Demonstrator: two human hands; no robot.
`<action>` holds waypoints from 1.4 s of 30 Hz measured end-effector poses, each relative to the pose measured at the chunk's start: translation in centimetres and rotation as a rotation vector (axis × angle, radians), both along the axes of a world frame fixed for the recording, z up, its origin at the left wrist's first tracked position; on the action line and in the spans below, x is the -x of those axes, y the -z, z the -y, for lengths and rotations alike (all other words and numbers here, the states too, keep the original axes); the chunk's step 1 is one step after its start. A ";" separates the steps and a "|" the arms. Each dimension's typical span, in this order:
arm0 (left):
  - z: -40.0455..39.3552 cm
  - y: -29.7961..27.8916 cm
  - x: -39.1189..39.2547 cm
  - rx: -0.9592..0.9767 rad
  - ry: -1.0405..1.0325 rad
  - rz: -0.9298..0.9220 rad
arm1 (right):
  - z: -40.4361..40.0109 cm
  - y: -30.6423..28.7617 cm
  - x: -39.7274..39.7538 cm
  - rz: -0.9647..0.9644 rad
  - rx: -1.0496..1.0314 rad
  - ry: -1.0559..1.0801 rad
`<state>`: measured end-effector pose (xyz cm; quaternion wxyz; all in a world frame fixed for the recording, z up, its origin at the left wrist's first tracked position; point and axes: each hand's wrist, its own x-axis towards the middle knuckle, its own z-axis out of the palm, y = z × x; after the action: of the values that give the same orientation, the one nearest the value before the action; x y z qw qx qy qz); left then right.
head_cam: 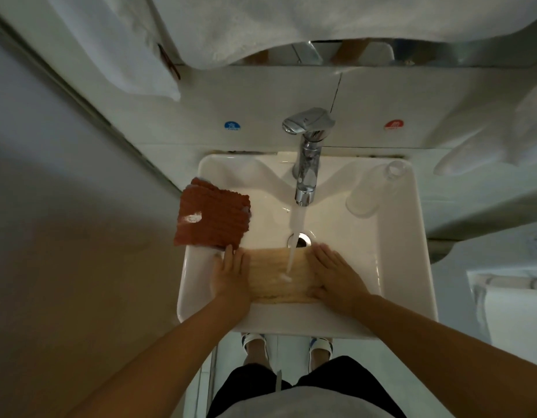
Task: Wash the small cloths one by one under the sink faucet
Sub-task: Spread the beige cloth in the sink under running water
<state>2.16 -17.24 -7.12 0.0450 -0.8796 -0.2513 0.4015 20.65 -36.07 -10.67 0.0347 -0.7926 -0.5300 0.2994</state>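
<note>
A beige cloth (pixel 280 276) lies spread flat in the white sink (pixel 393 267), near its front wall. Water runs from the chrome faucet (pixel 306 164) and lands on the middle of the cloth. My left hand (pixel 231 274) lies flat on the cloth's left edge, fingers straight. My right hand (pixel 336 277) lies flat on its right edge, fingers straight. A reddish-brown cloth (pixel 211 217) hangs over the sink's left rim, with a white label on it and another cloth's edge showing beneath.
A clear glass bottle (pixel 372 188) lies in the sink's back right corner. The drain (pixel 300 239) sits just behind the beige cloth. White towels (pixel 261 22) hang above the sink and at both sides. Blue and red temperature stickers flank the faucet.
</note>
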 end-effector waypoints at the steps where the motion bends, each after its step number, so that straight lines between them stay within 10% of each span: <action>1: 0.1 0.1 -0.1 0.010 -0.019 -0.001 | 0.2 0.1 -0.2 0.020 0.011 -0.002; 11: 3.2 0.9 -2.9 0.217 0.077 0.356 | 5.0 -2.5 -3.3 0.116 0.135 0.070; 27: -0.4 -1.4 -0.2 -0.076 -0.005 -0.184 | -1.4 -1.8 2.5 -0.027 -0.014 0.045; 42: 1.9 0.3 -3.4 0.046 -0.048 0.192 | 2.9 -1.8 -2.5 0.068 0.107 0.159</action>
<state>5.58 -19.10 -7.46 -0.0092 -0.9085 -0.2660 0.3221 23.20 -39.00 -8.84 -0.0020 -0.8427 -0.4494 0.2966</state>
